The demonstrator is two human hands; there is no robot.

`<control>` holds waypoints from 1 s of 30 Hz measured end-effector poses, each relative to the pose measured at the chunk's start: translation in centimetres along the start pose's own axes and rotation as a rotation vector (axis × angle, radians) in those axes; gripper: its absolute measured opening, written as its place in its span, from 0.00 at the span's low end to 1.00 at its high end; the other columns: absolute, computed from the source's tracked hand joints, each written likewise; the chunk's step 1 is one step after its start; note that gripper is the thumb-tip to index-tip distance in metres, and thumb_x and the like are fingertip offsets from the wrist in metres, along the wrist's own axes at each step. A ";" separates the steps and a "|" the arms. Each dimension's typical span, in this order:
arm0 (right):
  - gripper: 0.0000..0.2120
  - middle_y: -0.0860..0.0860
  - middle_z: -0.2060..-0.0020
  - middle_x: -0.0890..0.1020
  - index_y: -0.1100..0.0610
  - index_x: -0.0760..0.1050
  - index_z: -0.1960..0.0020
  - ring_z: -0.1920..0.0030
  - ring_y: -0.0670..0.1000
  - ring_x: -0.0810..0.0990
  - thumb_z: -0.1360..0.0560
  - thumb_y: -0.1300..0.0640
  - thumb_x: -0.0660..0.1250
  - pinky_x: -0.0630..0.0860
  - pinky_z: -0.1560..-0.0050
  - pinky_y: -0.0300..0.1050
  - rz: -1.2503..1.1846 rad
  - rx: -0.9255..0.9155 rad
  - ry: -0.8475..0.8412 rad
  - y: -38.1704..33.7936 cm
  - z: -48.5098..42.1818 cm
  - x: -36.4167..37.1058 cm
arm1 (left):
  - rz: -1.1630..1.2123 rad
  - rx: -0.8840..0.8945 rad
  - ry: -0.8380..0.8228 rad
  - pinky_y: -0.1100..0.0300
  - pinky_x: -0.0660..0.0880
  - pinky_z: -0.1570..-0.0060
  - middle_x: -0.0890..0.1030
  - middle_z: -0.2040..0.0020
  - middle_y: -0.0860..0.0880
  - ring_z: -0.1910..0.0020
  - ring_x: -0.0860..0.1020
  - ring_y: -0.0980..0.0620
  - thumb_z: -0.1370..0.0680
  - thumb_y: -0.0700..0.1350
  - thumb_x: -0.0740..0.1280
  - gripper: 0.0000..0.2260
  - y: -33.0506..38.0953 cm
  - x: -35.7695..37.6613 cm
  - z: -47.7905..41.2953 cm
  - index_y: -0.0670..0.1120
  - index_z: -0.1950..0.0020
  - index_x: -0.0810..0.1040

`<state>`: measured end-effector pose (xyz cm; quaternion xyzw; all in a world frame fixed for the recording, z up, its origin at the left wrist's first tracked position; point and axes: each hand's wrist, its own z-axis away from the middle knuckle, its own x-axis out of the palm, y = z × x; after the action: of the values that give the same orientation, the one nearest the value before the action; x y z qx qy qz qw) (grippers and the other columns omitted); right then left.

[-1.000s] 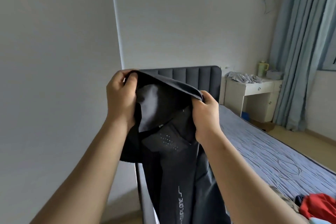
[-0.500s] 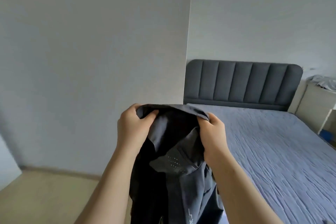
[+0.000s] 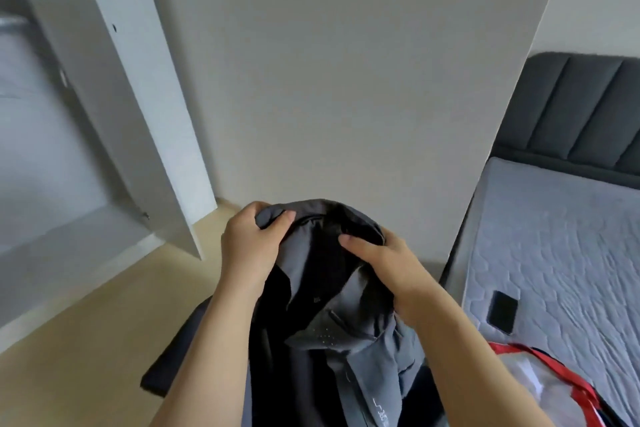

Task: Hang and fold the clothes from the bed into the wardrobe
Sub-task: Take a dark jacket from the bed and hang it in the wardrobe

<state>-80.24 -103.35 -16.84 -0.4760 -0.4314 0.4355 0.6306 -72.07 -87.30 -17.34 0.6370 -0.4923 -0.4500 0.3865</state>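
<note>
Left hand (image 3: 250,250) and right hand (image 3: 384,262) each grip the dark grey garment (image 3: 332,315), which hangs below them.

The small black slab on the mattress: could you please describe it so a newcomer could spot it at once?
Find the bed with the dark grey padded headboard on the right. Near the left edge of its pale quilted mattress, beyond the red-trimmed clear bag, lies the slab, probably a phone. It alone is flat, black and hard-edged.

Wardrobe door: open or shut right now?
Open. The white door stands swung out, edge toward the camera, with the wardrobe's inside visible beyond it. The left hand and right hand grip the dark garment.
</note>
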 end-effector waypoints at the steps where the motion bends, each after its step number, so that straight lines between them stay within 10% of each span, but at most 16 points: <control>1: 0.18 0.53 0.52 0.85 0.56 0.76 0.42 0.52 0.53 0.84 0.31 0.61 0.73 0.79 0.47 0.51 0.003 0.004 -0.091 0.3 -0.3 1.1 | 0.015 -0.010 -0.011 0.65 0.72 0.65 0.81 0.67 0.59 0.64 0.78 0.60 0.29 0.46 0.71 0.06 -0.3 -1.0 0.0 0.52 0.65 0.78; 7: 0.22 0.51 0.48 0.84 0.54 0.76 0.40 0.47 0.53 0.82 0.33 0.65 0.74 0.78 0.46 0.48 0.140 0.052 -0.544 1.8 -4.0 10.0 | 0.111 -0.057 -0.095 0.67 0.75 0.66 0.83 0.66 0.53 0.65 0.80 0.60 0.27 0.40 0.70 0.08 -1.6 -8.0 -2.5 0.51 0.64 0.80; 17: 0.07 0.54 0.64 0.85 0.57 0.82 0.59 0.60 0.54 0.84 0.28 0.62 0.65 0.78 0.60 0.46 -0.042 0.052 -0.204 1.8 -12.8 29.1 | 0.037 -0.124 0.054 0.62 0.78 0.59 0.83 0.62 0.54 0.60 0.81 0.57 0.29 0.44 0.72 0.03 -7.5 -23.7 -12.5 0.52 0.60 0.80; 22: 0.14 0.54 0.66 0.84 0.57 0.82 0.68 0.67 0.51 0.84 0.27 0.60 0.62 0.77 0.69 0.41 -0.282 0.105 -0.353 0.4 -15.7 37.2 | -0.205 -0.159 0.257 0.64 0.73 0.59 0.80 0.58 0.58 0.57 0.78 0.59 0.30 0.50 0.72 0.05 -12.7 -30.0 -16.9 0.56 0.61 0.76; 30: 0.18 0.54 0.65 0.85 0.58 0.84 0.69 0.66 0.52 0.84 0.28 0.54 0.60 0.79 0.70 0.41 -0.548 0.206 -0.600 -2.1 -20.7 47.1 | -0.019 -0.499 0.554 0.44 0.67 0.35 0.66 0.32 0.41 0.35 0.69 0.40 0.32 0.51 0.72 0.38 -20.8 -37.1 -20.9 0.43 0.27 0.59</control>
<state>-48.41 -63.17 -12.29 -0.1301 -0.6606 0.4119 0.6140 -50.43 -45.60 -23.44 0.6253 -0.2383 -0.3704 0.6442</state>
